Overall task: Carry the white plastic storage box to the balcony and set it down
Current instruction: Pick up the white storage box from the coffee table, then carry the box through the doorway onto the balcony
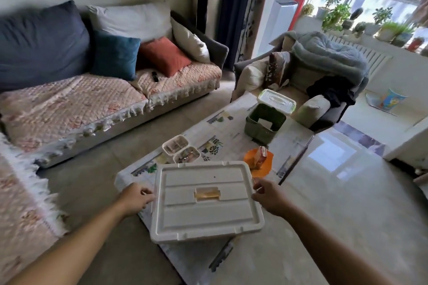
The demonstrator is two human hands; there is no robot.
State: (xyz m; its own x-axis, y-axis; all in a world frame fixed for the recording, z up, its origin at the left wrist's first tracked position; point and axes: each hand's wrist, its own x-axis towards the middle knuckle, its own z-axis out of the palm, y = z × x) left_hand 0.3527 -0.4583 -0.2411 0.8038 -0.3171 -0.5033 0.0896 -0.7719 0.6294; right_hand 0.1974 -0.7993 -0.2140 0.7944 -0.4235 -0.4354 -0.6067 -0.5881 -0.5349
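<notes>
The white plastic storage box (pixel 206 201) with its lid on is held between my two hands above the near end of a low table (pixel 234 136). My left hand (pixel 136 195) grips the box's left side. On the box's right side my right hand (pixel 268 196) grips under the rim. The lid has a tan handle in a recess at its middle. The balcony (pixel 347 16), bright with potted plants along the window, lies at the far right behind an open doorway.
On the table stand two small trays (pixel 181 150), an orange plate with a carton (pixel 259 157) and a green bin with a white lidded box (pixel 268 120). A sofa (pixel 92 90) runs along the left. An armchair piled with blankets (pixel 319 76) sits before the balcony. Shiny floor (pixel 335 192) lies to the right.
</notes>
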